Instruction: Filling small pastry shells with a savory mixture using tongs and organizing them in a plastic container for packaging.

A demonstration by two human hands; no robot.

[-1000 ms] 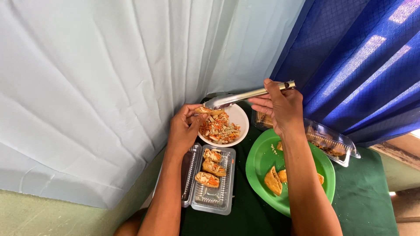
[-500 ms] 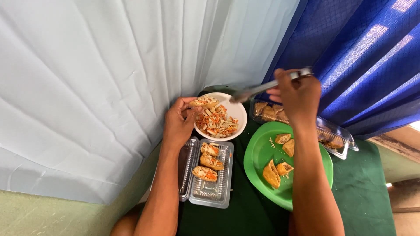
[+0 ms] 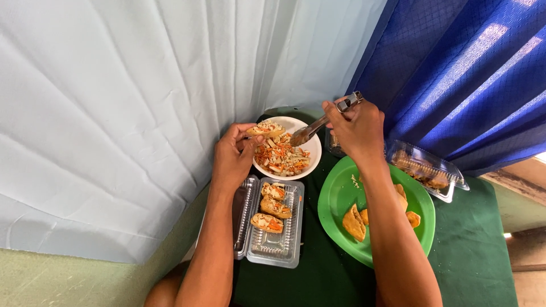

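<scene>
My left hand point(image 3: 232, 159) holds a filled fried pastry pocket point(image 3: 265, 130) over the rim of a white bowl point(image 3: 314, 152) of shredded carrot-and-vegetable filling point(image 3: 281, 158). My right hand point(image 3: 357, 129) grips metal tongs point(image 3: 318, 124), whose tips reach down into the bowl next to the pocket. Below the bowl lies an open clear plastic tray point(image 3: 276, 245) with three stuffed pockets point(image 3: 273, 206). A green plate point(image 3: 335, 199) with several unfilled fried pockets point(image 3: 354, 223) sits under my right forearm.
Everything rests on a green tablecloth point(image 3: 478, 250). A second clear container point(image 3: 426, 165) of fried pieces stands at the right, below a blue curtain point(image 3: 455, 74). A pale curtain point(image 3: 125, 113) hangs along the left and back.
The tongs have swung down from above the bowl so their tips are in the filling. My left hand stays at the bowl's rim with the pocket.
</scene>
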